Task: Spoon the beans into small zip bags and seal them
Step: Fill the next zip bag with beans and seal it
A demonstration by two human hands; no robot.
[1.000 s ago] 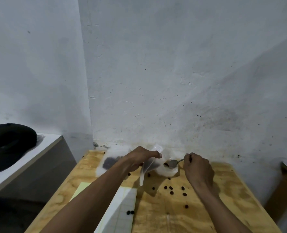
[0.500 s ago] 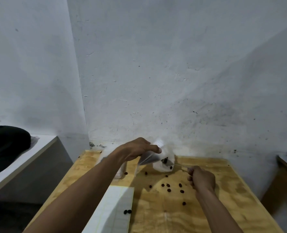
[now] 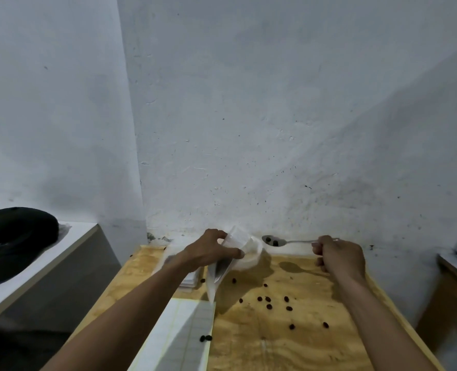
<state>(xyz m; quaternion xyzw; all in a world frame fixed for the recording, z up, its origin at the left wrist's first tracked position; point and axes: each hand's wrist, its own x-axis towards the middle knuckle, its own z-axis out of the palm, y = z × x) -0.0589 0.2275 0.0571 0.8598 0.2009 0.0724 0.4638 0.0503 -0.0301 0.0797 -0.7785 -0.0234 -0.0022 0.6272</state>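
Holding: left hand (image 3: pixel 208 253) pinches zip bag (image 3: pixel 222 266) near its mouth
Spoon (image 3: pixel 289 241): right hand (image 3: pixel 339 257) grips the handle, beans (image 3: pixel 271 241) beyond its fingers
Handling: bag looks limp, slippery; pinch rim

Spoon (image 3: pixel 273 241) holding beans (few) beside held bag (image 3: pixel 223 266).

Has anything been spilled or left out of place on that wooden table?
Yes. Loose beans lie scattered on the wooden table, and two sit on the gridded sheet, outside any bag. The right hand holds a spoon carrying beans; the left hand grips a zip bag.
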